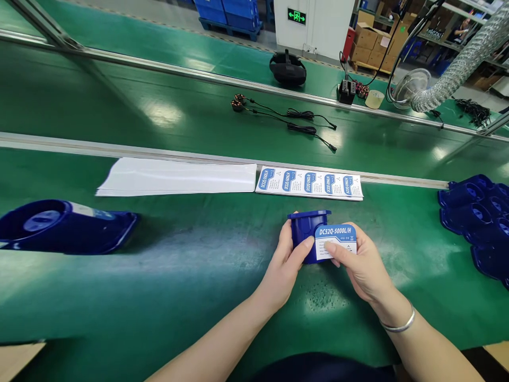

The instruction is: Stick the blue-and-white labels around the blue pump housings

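A small blue plastic housing [306,228] rests on the green bench in front of me. My left hand [284,265] grips its left side, thumb on the front. My right hand [360,262] presses a blue-and-white label reading "DC52Q-5000L/H" [336,241] onto the housing's front face, thumb flat on the label. A silver bangle circles my right wrist.
A sheet of the same labels [310,183] lies just beyond, beside a stack of white backing sheets [178,178]. One finished blue housing [66,225] sits at left; several blue housings [481,223] pile at right. Wired coils [286,119] lie on the far belt.
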The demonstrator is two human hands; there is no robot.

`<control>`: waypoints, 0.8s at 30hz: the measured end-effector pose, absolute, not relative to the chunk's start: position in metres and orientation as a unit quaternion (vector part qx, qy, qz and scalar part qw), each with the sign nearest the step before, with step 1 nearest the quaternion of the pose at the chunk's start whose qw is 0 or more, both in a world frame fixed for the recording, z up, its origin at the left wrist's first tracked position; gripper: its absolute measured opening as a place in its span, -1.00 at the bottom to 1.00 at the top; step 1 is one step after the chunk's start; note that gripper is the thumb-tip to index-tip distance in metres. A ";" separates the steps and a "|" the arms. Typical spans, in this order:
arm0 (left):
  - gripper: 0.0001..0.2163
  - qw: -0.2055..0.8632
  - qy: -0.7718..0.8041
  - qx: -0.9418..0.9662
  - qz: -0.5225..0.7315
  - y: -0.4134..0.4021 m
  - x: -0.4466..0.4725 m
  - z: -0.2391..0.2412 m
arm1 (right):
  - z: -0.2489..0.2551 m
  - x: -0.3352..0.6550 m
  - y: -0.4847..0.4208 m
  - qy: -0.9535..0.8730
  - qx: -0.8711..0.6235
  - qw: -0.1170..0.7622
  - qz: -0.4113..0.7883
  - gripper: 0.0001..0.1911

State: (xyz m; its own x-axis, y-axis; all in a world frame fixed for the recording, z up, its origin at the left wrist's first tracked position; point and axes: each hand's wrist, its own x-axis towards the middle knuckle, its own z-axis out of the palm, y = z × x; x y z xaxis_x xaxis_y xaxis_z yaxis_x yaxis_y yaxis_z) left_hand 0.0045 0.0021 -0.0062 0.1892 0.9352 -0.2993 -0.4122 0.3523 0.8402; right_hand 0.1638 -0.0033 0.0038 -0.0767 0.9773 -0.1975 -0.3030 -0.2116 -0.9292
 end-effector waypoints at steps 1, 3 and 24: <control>-0.36 0.706 0.422 0.310 0.476 0.002 0.004 -0.006 | 0.004 0.164 -0.003 -0.370 -0.454 0.506 0.633 -0.67; -0.33 0.705 0.423 0.310 0.477 0.002 0.004 -0.006 | 0.005 0.164 -0.004 -0.368 -0.455 0.507 0.633 -0.67; -0.28 0.690 0.446 0.298 0.486 0.000 0.003 -0.010 | 0.008 0.163 -0.003 -0.363 -0.457 0.505 0.636 -0.66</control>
State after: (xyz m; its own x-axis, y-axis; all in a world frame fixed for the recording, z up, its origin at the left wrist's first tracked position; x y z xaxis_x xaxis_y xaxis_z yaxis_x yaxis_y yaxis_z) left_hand 0.0034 0.0001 -0.0102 0.1305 0.9363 -0.3262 -0.4044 0.3506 0.8447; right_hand 0.1629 -0.0033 0.0085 -0.0713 0.9741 -0.2145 -0.3108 -0.2260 -0.9232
